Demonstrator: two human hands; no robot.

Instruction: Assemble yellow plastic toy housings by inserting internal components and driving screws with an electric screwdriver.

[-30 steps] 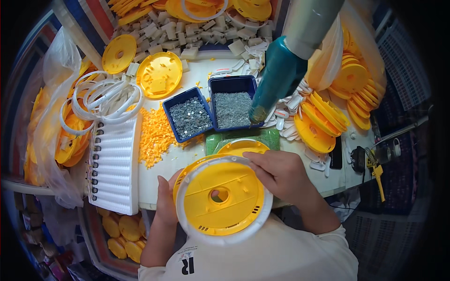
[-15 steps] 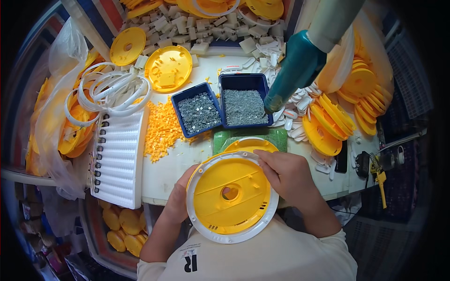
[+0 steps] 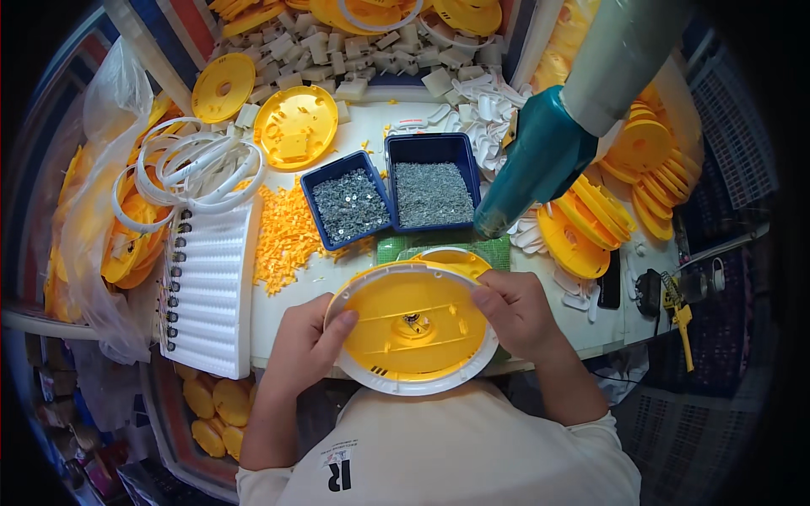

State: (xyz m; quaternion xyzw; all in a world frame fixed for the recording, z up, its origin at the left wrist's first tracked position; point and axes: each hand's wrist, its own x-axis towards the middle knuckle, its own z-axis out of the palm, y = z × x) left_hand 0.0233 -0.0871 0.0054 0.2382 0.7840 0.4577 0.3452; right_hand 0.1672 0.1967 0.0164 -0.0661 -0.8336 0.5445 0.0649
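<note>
Before the near edge of the white table, the white-rimmed yellow disc has tipped more edge-on; the right hand has shifted down opposite the left hand, fingers of both grasping its rim, probably steadying it better

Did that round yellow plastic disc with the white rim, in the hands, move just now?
Yes. The white-rimmed yellow disc tipped: its lower edge sits higher in the picture, closer to the green rectangular mat.
</note>
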